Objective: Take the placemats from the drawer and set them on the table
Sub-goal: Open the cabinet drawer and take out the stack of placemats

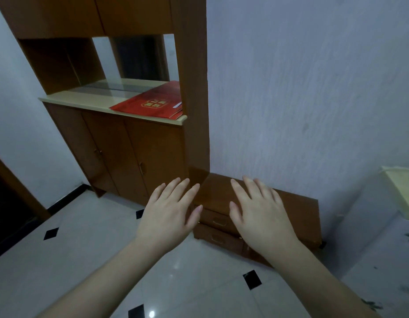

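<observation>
A low brown wooden drawer unit stands against the wall, right of centre. Its upper drawer and lower drawer are both closed, each with a small metal handle. My left hand hovers with straight, spread fingers just left of the unit's front. Above the unit's top, my right hand is likewise flat and spread, covering part of the drawers. Neither hand holds anything. No placemats are in view.
A tall brown cabinet with closed doors stands to the left; a red folder lies on its cream shelf. A white appliance with a yellow box on top sits at the right edge. The floor is glossy white tile.
</observation>
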A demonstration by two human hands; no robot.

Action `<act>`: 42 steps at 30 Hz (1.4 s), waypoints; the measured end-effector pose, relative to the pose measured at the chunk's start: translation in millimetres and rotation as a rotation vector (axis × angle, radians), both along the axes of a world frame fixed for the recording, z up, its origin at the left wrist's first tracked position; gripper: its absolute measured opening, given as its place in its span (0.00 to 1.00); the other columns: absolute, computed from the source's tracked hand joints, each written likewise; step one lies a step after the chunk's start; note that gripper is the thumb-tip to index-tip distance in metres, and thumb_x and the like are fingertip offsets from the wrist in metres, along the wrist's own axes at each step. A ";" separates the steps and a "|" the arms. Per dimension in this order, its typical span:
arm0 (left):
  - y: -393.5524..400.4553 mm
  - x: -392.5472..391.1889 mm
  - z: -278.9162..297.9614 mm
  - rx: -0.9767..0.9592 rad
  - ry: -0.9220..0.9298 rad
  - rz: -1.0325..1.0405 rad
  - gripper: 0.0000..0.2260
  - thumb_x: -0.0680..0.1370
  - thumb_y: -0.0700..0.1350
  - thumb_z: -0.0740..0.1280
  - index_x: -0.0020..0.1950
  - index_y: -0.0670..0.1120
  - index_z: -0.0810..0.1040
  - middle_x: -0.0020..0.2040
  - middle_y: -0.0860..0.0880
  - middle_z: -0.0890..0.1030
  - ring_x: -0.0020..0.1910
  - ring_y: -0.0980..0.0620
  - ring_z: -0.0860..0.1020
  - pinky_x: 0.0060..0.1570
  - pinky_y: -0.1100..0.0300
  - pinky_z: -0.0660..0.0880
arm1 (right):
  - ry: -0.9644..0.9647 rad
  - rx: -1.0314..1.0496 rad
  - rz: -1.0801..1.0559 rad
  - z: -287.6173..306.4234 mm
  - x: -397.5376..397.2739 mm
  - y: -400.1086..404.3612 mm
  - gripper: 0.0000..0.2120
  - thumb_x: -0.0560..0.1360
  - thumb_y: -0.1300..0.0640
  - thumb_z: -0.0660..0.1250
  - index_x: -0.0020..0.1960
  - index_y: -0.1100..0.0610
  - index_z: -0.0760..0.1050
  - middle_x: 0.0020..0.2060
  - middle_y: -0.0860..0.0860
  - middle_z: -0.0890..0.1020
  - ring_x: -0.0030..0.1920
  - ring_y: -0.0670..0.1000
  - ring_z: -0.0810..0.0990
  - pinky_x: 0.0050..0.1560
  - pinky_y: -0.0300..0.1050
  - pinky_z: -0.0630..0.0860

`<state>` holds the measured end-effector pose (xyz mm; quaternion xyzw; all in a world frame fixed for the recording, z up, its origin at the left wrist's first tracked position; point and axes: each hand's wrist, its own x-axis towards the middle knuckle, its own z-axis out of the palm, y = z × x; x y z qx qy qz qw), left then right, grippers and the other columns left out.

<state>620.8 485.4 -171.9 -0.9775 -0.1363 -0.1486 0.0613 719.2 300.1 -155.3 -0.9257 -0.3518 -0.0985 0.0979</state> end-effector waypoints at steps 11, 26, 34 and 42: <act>101.1 120.2 -23.0 -0.067 -0.008 -0.079 0.27 0.81 0.61 0.48 0.76 0.51 0.69 0.75 0.47 0.71 0.76 0.47 0.65 0.73 0.52 0.53 | 0.022 0.040 -0.027 -41.0 95.5 117.7 0.27 0.78 0.46 0.48 0.75 0.51 0.64 0.72 0.52 0.70 0.73 0.55 0.66 0.71 0.55 0.62; 247.0 253.6 -90.6 -0.167 -0.001 -0.322 0.26 0.82 0.58 0.53 0.78 0.49 0.65 0.76 0.46 0.68 0.77 0.46 0.62 0.75 0.48 0.57 | 0.077 0.053 -0.206 -109.1 191.0 232.6 0.28 0.77 0.49 0.50 0.76 0.53 0.63 0.74 0.53 0.66 0.74 0.56 0.63 0.72 0.58 0.63; 243.7 324.8 -155.1 -0.202 0.085 -0.371 0.24 0.82 0.54 0.55 0.78 0.49 0.65 0.77 0.46 0.66 0.78 0.46 0.61 0.76 0.49 0.55 | 0.124 0.137 -0.220 -161.8 256.0 225.0 0.27 0.78 0.51 0.54 0.77 0.53 0.61 0.76 0.53 0.64 0.76 0.55 0.59 0.73 0.57 0.61; 226.8 360.8 -220.3 -0.215 0.242 -0.335 0.26 0.82 0.56 0.56 0.80 0.51 0.61 0.80 0.48 0.62 0.79 0.47 0.58 0.76 0.49 0.54 | 0.218 0.149 -0.173 -223.1 323.2 218.1 0.26 0.79 0.51 0.55 0.76 0.55 0.62 0.75 0.54 0.64 0.75 0.56 0.60 0.73 0.57 0.61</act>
